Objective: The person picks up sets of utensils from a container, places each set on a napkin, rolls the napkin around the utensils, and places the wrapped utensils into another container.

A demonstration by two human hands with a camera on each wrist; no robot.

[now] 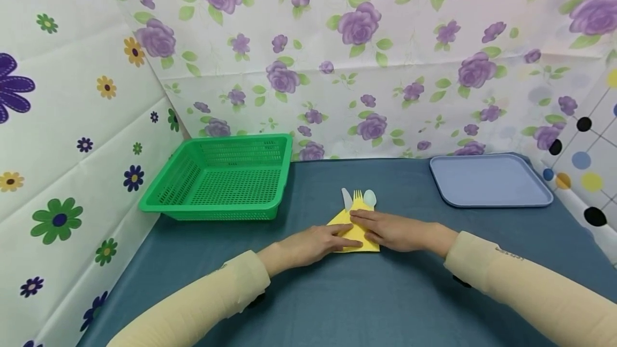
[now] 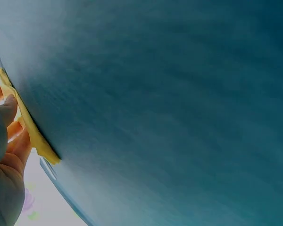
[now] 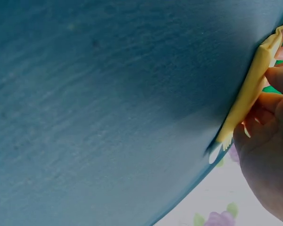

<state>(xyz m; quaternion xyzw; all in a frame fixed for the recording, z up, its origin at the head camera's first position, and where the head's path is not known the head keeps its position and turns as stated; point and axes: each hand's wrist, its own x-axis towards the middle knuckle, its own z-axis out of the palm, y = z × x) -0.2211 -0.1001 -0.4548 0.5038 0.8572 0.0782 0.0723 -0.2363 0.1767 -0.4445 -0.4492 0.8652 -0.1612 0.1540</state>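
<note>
Toward table's [image 1: 313,304] far edge, find yellow napkin [image 1: 358,233] under left hand [image 1: 312,243] and right hand [image 1: 396,229], with extended fingers and unclear thumb grip; presume soft, light; grip over wrapped cutlery [image 1: 358,197].

Head view: taken from above the near side of the blue cloth-covered surface [image 1: 313,299], facing forward and down; the widest and farthest of the three, it reaches beyond the far edge to a white sheet printed with purple roses [image 1: 315,82]. Left wrist view: close and low over the surface, strongly tilted, the left hand [image 2: 7,155] at the frame's left border. Right wrist view: likewise close and tilted, the right hand [image 3: 269,136] at the right border. Common to all three: surface, sheet and folded yellow napkin [image 1: 358,234].
</note>
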